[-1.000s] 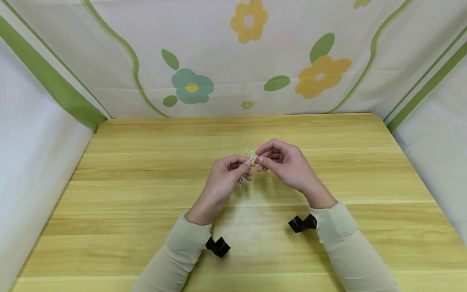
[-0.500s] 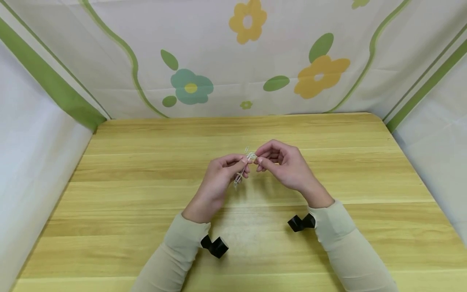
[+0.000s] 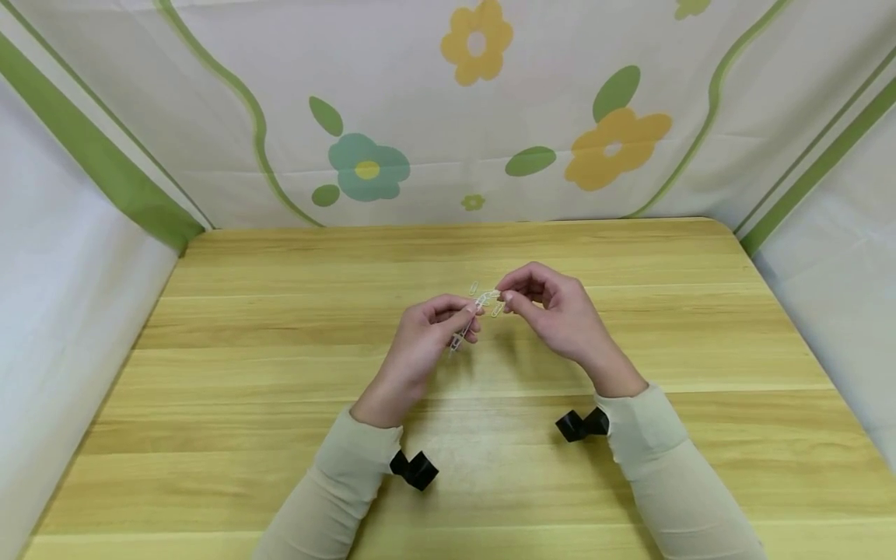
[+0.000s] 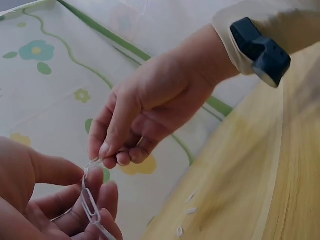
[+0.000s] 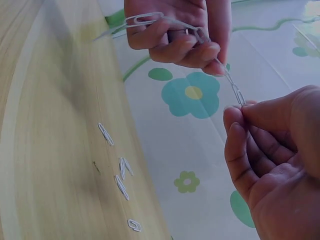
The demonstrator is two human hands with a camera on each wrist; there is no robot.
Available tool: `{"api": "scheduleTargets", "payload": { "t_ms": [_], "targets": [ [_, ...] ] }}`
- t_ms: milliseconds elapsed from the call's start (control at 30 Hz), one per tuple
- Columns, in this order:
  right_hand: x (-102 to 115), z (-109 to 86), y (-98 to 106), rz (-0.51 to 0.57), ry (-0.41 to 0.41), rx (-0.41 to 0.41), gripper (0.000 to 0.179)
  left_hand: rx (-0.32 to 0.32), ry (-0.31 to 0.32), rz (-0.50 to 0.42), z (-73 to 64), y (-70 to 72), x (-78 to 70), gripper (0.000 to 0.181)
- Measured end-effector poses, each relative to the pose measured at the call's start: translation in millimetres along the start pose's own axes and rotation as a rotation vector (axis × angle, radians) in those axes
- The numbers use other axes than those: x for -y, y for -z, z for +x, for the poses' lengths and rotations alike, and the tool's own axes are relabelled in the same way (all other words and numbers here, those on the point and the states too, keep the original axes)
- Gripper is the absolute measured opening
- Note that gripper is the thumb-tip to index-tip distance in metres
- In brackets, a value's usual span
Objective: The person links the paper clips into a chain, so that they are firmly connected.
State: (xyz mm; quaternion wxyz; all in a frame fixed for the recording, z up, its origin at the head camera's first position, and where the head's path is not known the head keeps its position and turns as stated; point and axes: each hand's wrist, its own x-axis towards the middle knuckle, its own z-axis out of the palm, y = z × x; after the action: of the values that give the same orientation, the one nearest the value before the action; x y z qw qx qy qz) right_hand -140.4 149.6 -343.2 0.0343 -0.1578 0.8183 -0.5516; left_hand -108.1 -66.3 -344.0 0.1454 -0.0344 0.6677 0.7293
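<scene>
Between both hands runs a chain of white paper clips (image 4: 90, 202). My left hand (image 3: 420, 334) pinches the chain between thumb and forefinger, and part of it trails below across the fingers. To the right, a little farther from me, my right hand (image 3: 563, 315) pinches the end paper clip (image 5: 238, 94) between thumb and fingertip. In the right wrist view this clip looks joined to the chain, though the link itself is too small to make out. Both hands are above the table. Loose white paper clips (image 5: 121, 187) lie on the table beyond and beneath the hands.
The wood-grain table (image 3: 245, 373) stretches on every side of the hands. Flower-printed white cloth (image 3: 434, 117) rises at its back edge, with white cloth at both sides. Black wrist devices (image 3: 420, 471) stick out from both sleeves.
My right hand has moved slightly right and away from the left hand, drawing out the end of the chain. The gap between the hands is wider; the left hand has shifted slightly left.
</scene>
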Motion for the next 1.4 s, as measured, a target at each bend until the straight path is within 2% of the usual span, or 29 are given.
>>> {"api": "scheduleTargets", "payload": {
  "t_ms": [267, 500, 700, 833, 967, 1033, 1133, 1267, 1400],
  "targets": [
    [0, 1.6, 0, -0.017, 0.019, -0.005, 0.013, 0.071, -0.011, 0.145, 2.2, 2.3, 7.9, 0.019],
    [2, 2.5, -6, -0.079, 0.063, 0.066, 0.010, 0.077, -0.047, 0.234, 2.1, 5.2, 9.9, 0.030],
    [3, 3.9, -10, -0.115, 0.078, 0.069, 0.008, 0.065, -0.105, 0.266, 1.5, 4.7, 10.7, 0.022],
    [0, 6.0, -6, -0.129, 0.069, 0.062, 0.009, 0.057, -0.132, 0.277, 2.3, 3.1, 12.2, 0.019],
    [-9, 9.4, 14, -0.148, 0.001, -0.029, 0.015, 0.034, -0.128, 0.250, 3.8, 2.3, 13.1, 0.018],
    [-16, 10.3, 27, -0.177, -0.063, -0.091, 0.018, 0.008, -0.107, 0.210, 4.6, 3.2, 13.1, 0.018],
    [-30, 10.2, 45, -0.226, -0.164, -0.141, 0.021, -0.044, -0.072, 0.154, 6.1, 6.6, 11.9, 0.017],
    [-49, 10.6, 57, -0.274, -0.268, -0.155, 0.024, -0.116, -0.064, 0.109, 9.0, 13.4, 9.3, 0.018],
    [-61, 14.2, 58, -0.320, -0.368, -0.118, 0.026, -0.179, -0.084, 0.081, 9.9, 21.3, 5.9, 0.016]
  ]
}}
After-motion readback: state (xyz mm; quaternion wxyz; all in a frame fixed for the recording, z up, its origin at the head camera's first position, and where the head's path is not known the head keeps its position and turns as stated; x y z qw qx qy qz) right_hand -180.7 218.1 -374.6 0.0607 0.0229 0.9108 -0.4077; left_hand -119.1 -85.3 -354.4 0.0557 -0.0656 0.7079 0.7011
